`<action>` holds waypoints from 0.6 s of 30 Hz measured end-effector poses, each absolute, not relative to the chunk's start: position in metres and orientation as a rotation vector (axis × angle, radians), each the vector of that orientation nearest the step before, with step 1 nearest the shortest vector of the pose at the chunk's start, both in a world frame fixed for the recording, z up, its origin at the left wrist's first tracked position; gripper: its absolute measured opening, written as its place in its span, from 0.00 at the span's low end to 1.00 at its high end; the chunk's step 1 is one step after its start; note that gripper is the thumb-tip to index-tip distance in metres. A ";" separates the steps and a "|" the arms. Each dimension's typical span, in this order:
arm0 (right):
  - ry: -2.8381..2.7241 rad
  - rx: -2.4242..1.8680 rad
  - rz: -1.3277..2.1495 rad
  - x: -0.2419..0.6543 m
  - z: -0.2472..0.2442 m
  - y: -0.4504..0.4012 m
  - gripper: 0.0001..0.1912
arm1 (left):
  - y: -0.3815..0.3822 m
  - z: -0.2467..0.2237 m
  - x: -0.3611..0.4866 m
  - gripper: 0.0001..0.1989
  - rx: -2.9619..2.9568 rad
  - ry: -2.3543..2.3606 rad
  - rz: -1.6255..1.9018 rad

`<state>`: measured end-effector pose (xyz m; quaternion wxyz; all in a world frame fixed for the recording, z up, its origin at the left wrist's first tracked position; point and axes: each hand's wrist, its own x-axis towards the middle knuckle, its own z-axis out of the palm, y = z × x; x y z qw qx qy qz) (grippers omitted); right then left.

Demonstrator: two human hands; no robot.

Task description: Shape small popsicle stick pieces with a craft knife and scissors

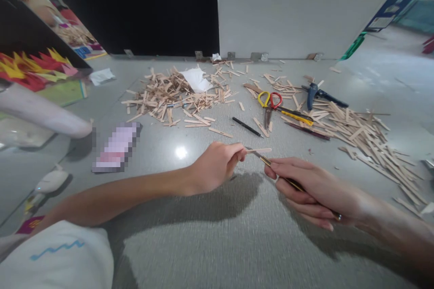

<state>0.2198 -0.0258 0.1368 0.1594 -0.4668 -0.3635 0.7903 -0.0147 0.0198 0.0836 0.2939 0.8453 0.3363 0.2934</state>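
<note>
My left hand [217, 165] is closed in a pinch around a thin wooden craft stick [263, 150], whose rounded end sticks out to the right. My right hand [305, 185] grips a slim craft knife [294, 184] with a gold-and-dark handle. Its narrow blade meets the stick close to my left fingertips; how deep it cuts does not show. Just beyond the hands lie a black pen [247, 127] and scissors with yellow and red handles [269, 101]. The rest of the held stick is hidden inside my left fingers.
Cut stick pieces [159, 95] are heaped at the back, with crumpled white paper [196, 80] on top. Longer sticks [369, 140] spread to the right, near a yellow-and-black cutter [296, 116] and a dark blue tool [312, 95]. A blurred-out phone-like rectangle [117, 146] lies left. Black and grey panels stand behind.
</note>
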 end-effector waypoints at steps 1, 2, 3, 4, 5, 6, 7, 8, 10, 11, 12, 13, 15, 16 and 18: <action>-1.009 -1.341 2.268 0.219 0.136 -0.025 0.11 | 0.020 0.082 -0.015 0.15 2.268 0.899 0.790; -0.980 -1.346 2.275 0.219 0.135 -0.025 0.11 | 0.021 0.080 -0.015 0.15 2.280 0.907 0.791; -0.953 -1.351 2.282 0.218 0.135 -0.025 0.10 | 0.022 0.079 -0.015 0.15 2.288 0.921 0.784; -0.929 -1.354 2.288 0.216 0.135 -0.025 0.10 | 0.022 0.078 -0.015 0.15 2.295 0.939 0.773; -0.905 -1.356 2.285 0.214 0.134 -0.025 0.09 | 0.023 0.077 -0.014 0.16 2.300 0.961 0.755; -0.884 -1.355 2.275 0.212 0.134 -0.027 0.09 | 0.023 0.076 -0.014 0.17 2.306 0.987 0.728; -0.864 -1.355 2.262 0.208 0.132 -0.029 0.10 | 0.022 0.075 -0.012 0.18 2.314 1.017 0.693; -0.843 -1.356 2.247 0.205 0.131 -0.031 0.10 | 0.022 0.074 -0.011 0.19 2.325 1.052 0.649; -0.789 -1.379 2.208 0.196 0.125 -0.039 0.12 | 0.019 0.072 -0.006 0.20 2.342 1.117 0.535; -0.756 -1.403 2.188 0.192 0.122 -0.043 0.13 | 0.018 0.070 -0.004 0.21 2.343 1.139 0.467; -0.722 -1.430 2.171 0.188 0.117 -0.047 0.13 | 0.017 0.067 -0.002 0.21 2.332 1.146 0.399; -0.688 -1.456 2.150 0.184 0.113 -0.050 0.13 | 0.016 0.065 0.000 0.21 2.315 1.145 0.339; -0.640 -1.488 2.109 0.179 0.105 -0.056 0.13 | 0.014 0.060 0.003 0.19 2.286 1.131 0.266; -0.630 -1.492 2.092 0.177 0.103 -0.058 0.12 | 0.014 0.058 0.004 0.19 2.279 1.130 0.253; -0.623 -1.492 2.069 0.176 0.099 -0.062 0.11 | 0.013 0.056 0.006 0.19 2.279 1.131 0.246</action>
